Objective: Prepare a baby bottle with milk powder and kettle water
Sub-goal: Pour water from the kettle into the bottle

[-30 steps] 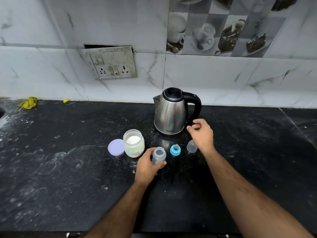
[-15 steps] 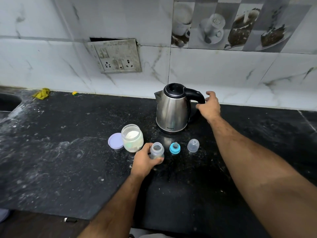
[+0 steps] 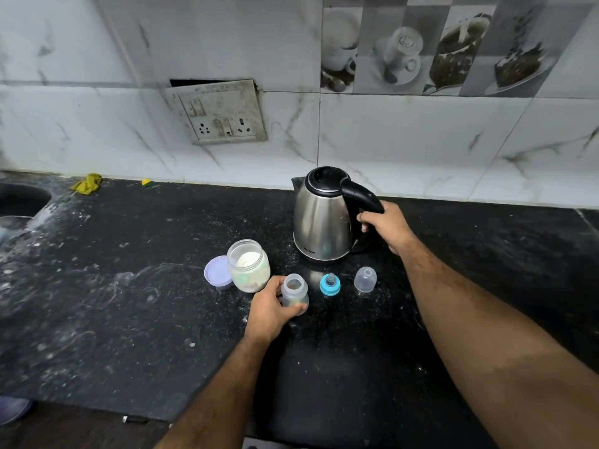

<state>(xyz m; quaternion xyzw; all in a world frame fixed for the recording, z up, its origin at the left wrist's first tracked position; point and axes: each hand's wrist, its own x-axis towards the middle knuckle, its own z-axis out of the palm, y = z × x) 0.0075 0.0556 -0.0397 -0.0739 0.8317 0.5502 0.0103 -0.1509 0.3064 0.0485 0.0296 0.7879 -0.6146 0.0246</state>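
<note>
A small clear baby bottle stands open on the black counter, and my left hand grips it from the left. Behind it stands a steel kettle with a black lid and handle; my right hand is curled round the lower part of that handle. An open jar of white milk powder sits left of the bottle, its lilac lid lying beside it. The blue teat ring and the clear bottle cap stand to the bottle's right.
A white marble-tiled wall with a socket plate runs behind the counter. A sink lies at the far left, with a yellow cloth near it. White powder streaks cover the counter's left half.
My right hand moved from beside the bottle cap up to the kettle and closed round its handle. The left hand stayed on the bottle. The camera tilted up slightly.
</note>
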